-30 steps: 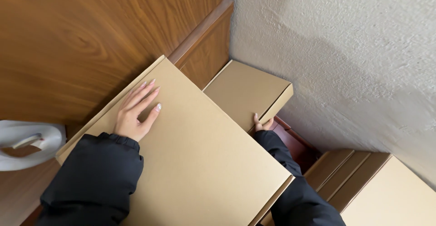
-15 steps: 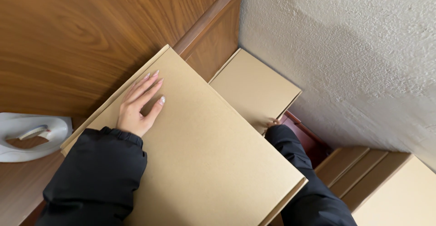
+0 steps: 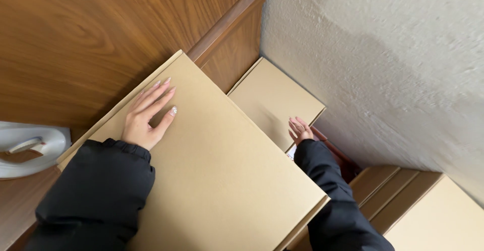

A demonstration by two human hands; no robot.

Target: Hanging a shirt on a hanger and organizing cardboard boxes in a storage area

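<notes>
My left hand (image 3: pixel 147 116) lies open and flat on the large cardboard box (image 3: pixel 217 170); my right hand (image 3: pixel 300 130), fingers loose, touches the smaller box (image 3: pixel 272 97)

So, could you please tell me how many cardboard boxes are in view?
3: large box under the left hand, smaller box by the right hand, another box at bottom right. Others may be hidden.

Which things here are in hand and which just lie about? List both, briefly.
In hand:
left hand flat on the large cardboard box
right hand at the edge of the smaller cardboard box

Lying about:
white holder on the wooden surface
stacked cardboard boxes by the wall
</notes>
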